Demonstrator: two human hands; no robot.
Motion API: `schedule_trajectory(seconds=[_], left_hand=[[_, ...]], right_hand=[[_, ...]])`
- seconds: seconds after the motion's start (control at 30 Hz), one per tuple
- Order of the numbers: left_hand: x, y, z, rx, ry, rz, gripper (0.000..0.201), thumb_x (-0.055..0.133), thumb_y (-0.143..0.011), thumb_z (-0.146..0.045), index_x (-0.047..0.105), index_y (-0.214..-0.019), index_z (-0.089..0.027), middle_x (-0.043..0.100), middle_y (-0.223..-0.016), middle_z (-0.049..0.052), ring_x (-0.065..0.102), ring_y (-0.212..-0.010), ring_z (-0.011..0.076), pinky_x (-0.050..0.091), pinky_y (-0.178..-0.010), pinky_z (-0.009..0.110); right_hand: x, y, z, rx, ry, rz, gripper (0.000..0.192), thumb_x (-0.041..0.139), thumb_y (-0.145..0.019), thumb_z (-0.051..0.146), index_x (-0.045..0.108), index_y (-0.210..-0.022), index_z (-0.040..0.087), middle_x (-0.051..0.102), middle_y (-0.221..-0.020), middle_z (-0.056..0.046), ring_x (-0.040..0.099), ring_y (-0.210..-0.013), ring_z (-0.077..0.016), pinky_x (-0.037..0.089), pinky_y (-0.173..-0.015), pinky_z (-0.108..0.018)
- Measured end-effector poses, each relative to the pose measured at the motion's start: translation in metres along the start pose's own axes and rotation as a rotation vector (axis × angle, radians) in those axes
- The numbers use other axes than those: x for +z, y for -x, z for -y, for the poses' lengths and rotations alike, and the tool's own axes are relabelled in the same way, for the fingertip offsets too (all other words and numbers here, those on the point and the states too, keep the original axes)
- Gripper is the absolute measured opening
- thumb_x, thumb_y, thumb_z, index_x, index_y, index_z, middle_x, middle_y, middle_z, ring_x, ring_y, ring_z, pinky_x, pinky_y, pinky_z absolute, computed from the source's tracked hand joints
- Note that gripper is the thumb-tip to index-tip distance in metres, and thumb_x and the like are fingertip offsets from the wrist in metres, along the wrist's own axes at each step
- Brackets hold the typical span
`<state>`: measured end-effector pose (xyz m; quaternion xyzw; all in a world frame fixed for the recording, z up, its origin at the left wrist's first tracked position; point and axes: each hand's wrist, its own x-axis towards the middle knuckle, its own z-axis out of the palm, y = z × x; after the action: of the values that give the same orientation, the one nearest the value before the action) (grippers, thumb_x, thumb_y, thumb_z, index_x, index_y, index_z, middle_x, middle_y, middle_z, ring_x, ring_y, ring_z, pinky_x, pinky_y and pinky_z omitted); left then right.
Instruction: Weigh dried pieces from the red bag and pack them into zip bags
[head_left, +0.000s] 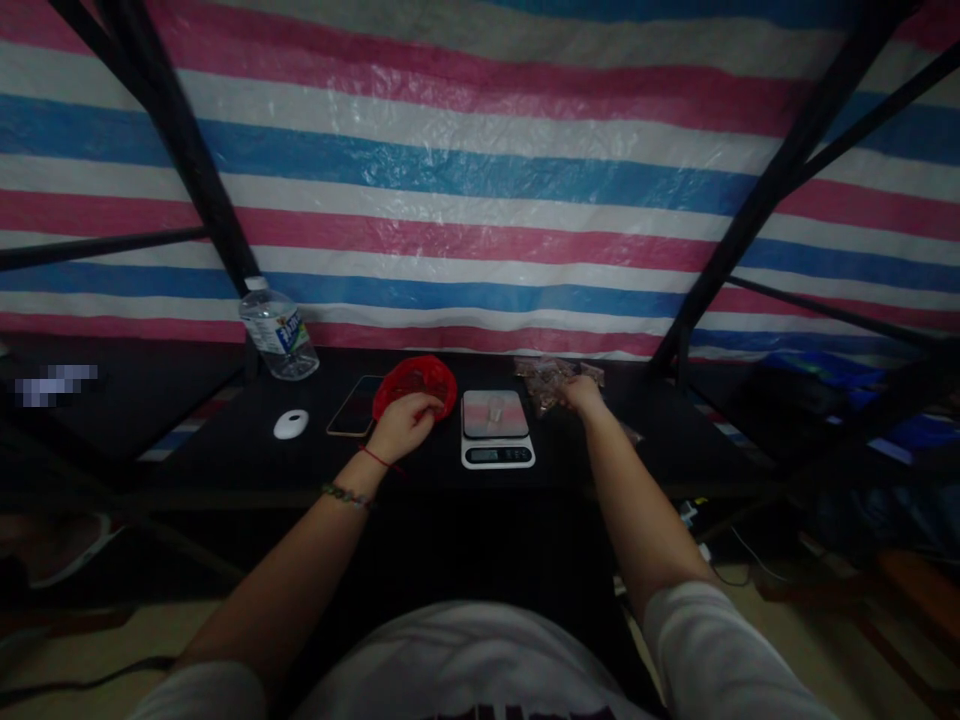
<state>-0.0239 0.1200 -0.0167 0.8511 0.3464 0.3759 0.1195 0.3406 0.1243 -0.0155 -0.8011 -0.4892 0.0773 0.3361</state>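
Workstation seen from above, parts in descending order of size. A flat black tabletop (225, 440) carries all the things described here. At its middle, a white rectangular digital scale with a shiny square plate (498, 441) lies between the two hands, its display toward the person. To its left stands a round, open-mouthed container of red plastic (442, 372), its contents too dark to make out; to its right lies a loose heap of small clear plastic packets (546, 380).

The left hand (407, 422) is at the near right rim of the container, fingers curled close together — whether they hold anything cannot be told. The right hand (585, 395) touches the right side of the heap, its fingers drawn narrow; a packet within the grip cannot be confirmed.

Smallest, a single clear packet (496, 407) rests on the scale's plate, its long axis seeming to run toward the person. It lies right of the left hand and left of the right — slightly nearer the left, touched by neither.
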Motion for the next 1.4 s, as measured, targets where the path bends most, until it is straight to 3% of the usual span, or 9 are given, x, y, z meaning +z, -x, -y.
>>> schedule_trajectory(seconds=[0.1,0.2,0.33,0.5,0.77,0.93,1.1,1.27,1.4], left_hand=[[0.010,-0.001,-0.019,-0.032,0.130,-0.050,0.023,0.047,-0.080,-0.016,0.068,-0.087,-0.019,0.071,-0.090,0.005,0.065,-0.086,0.0185,0.051,-0.084,0.034],[0.013,0.002,-0.042,-0.047,0.222,-0.067,0.020,0.049,-0.080,-0.017,0.067,-0.087,-0.018,0.070,-0.088,0.005,0.065,-0.084,0.0184,0.052,-0.080,0.033],[0.011,0.009,-0.063,-0.103,0.343,-0.080,0.017,0.054,-0.081,-0.026,0.065,-0.091,-0.018,0.067,-0.090,0.008,0.063,-0.076,0.0176,0.053,-0.070,0.031],[0.010,0.025,-0.067,-0.201,0.497,-0.015,0.023,0.062,-0.079,-0.038,0.060,-0.091,-0.018,0.066,-0.088,0.007,0.064,-0.071,0.0161,0.053,-0.063,0.028],[0.000,0.030,-0.068,-0.079,0.204,0.222,0.027,0.066,-0.075,-0.041,0.058,-0.068,-0.017,0.057,-0.062,0.000,0.052,-0.055,0.0111,0.039,-0.051,0.021],[-0.017,0.028,-0.065,-0.008,0.200,0.548,0.022,0.064,-0.074,-0.034,0.061,-0.062,-0.016,0.055,-0.056,-0.003,0.048,-0.051,0.0092,0.031,-0.047,0.019],[-0.028,0.030,-0.052,-0.039,0.257,0.821,0.014,0.065,-0.071,-0.030,0.070,-0.071,-0.016,0.060,-0.058,-0.004,0.049,-0.051,0.0080,0.031,-0.047,0.017],[-0.034,0.029,-0.048,-0.056,0.176,0.911,0.013,0.064,-0.070,-0.025,0.070,-0.072,-0.013,0.062,-0.060,-0.002,0.050,-0.053,0.0078,0.031,-0.048,0.016],[-0.039,0.027,-0.049,-0.037,0.229,0.902,0.013,0.062,-0.073,-0.022,0.070,-0.077,-0.012,0.064,-0.064,-0.001,0.053,-0.057,0.0084,0.035,-0.051,0.015]], right_hand=[[-0.017,0.015,0.014,0.000,-0.264,0.038,0.033,0.055,-0.081,0.041,0.068,-0.087,0.011,0.068,-0.067,-0.009,0.063,-0.056,-0.0163,0.042,-0.045,-0.022],[-0.022,0.046,0.041,-0.036,-0.798,0.224,0.035,0.066,-0.071,0.046,0.066,-0.083,0.013,0.067,-0.069,-0.006,0.059,-0.053,-0.0119,0.035,-0.040,-0.018],[-0.010,0.097,0.084,-0.096,-0.972,0.459,0.034,0.076,-0.060,0.044,0.062,-0.071,0.015,0.058,-0.056,0.003,0.046,-0.043,-0.0060,0.030,-0.037,-0.016],[0.016,0.140,0.111,-0.098,-1.006,0.614,0.038,0.076,-0.059,0.050,0.058,-0.065,0.017,0.056,-0.054,0.003,0.046,-0.042,-0.0072,0.033,-0.037,-0.018],[0.035,0.178,0.105,-0.105,-0.807,0.606,0.032,0.072,-0.066,0.045,0.056,-0.061,0.019,0.056,-0.050,0.004,0.046,-0.041,-0.0088,0.035,-0.039,-0.020],[0.041,0.196,0.106,-0.232,-0.616,0.585,0.024,0.074,-0.067,0.033,0.057,-0.058,0.018,0.057,-0.050,0.004,0.048,-0.045,-0.0086,0.033,-0.043,-0.020],[0.056,0.216,0.109,-0.175,-0.610,0.699,0.022,0.072,-0.070,0.030,0.056,-0.059,0.018,0.058,-0.051,0.004,0.054,-0.046,-0.0098,0.034,-0.044,-0.020],[0.062,0.227,0.111,-0.149,-0.647,0.654,0.022,0.073,-0.070,0.029,0.056,-0.061,0.017,0.057,-0.051,0.004,0.053,-0.045,-0.0092,0.034,-0.044,-0.019],[0.057,0.223,0.110,-0.189,-0.691,0.676,0.023,0.072,-0.071,0.031,0.056,-0.063,0.017,0.057,-0.052,0.004,0.051,-0.045,-0.0085,0.034,-0.044,-0.019]])
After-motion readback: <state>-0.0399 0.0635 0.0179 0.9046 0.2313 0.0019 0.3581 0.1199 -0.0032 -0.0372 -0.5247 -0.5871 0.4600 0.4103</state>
